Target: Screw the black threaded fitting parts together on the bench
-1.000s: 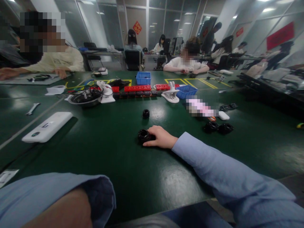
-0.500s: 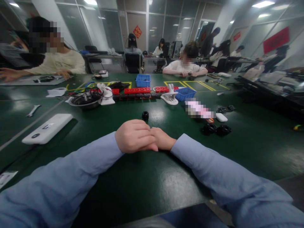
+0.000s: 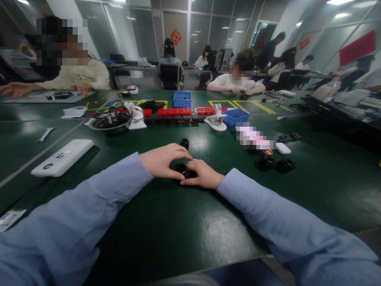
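Between my two hands, low over the green table (image 3: 166, 222), is a black ring-shaped part (image 3: 181, 168) with a hollow, glossy middle. My right hand (image 3: 205, 174) has its thumb and fingers closed around its right side. My left hand (image 3: 163, 161) arches around the left side, thumb and fingers apart in a C shape; its thumb is close to the part, but whether it touches is unclear. The fingertips of both hands nearly meet. Just beyond my left fingers stands a small black cylindrical part (image 3: 184, 143), partly covered by them.
Two black round parts (image 3: 285, 163) lie to the right, near a white case (image 3: 283, 148). A white power bank (image 3: 63, 158) and a wrench (image 3: 45, 135) are at left. Farther back are a metal bowl (image 3: 110, 129), red strips (image 3: 174, 111), a white clamp (image 3: 216, 121) and blue bins (image 3: 236, 117). Co-workers sit opposite.
My left hand has lifted its fingers off my right hand and spread thumb from fingers, uncovering the black ring-shaped part. The whole view has shifted slightly.
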The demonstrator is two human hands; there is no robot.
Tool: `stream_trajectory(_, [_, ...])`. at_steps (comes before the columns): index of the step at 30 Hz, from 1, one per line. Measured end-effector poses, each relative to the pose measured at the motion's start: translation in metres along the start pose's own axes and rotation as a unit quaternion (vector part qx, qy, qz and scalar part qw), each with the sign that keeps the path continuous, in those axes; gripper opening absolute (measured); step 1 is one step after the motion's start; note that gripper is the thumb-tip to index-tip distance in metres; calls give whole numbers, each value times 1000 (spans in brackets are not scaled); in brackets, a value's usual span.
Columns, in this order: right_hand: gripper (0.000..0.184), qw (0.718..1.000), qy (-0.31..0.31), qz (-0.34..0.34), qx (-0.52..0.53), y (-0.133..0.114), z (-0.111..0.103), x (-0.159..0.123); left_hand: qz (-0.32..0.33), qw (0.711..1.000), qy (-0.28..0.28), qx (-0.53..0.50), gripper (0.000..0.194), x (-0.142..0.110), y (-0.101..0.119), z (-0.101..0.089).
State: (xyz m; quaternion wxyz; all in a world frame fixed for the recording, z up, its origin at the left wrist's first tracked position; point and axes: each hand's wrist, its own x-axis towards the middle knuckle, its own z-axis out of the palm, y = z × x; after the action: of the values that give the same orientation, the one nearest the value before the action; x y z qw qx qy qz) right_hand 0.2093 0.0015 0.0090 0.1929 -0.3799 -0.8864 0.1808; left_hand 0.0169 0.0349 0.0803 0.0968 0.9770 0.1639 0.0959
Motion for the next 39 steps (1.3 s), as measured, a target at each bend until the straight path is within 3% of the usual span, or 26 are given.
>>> stream_trajectory(2, [33,1000,-2,7,3,-1,0,0,14,997,-68,-27,48,-1,-4,-4])
stream_trajectory(5, [36,1000,-8,4,6,-1,-1,0,-3,992,-121,-30,43,-1,-7,-7])
stream_trajectory(15, [40,1000,-16,-1,-4,1,1,0,-132,975,-168,68,45,7,7,-9])
stream_trajectory(24, [32,1000,2,-3,12,2,2,1,-233,950,-155,139,41,12,29,-8])
stream_trajectory(39, [34,1000,6,-13,-4,5,5,1,-324,900,-143,255,60,20,64,5])
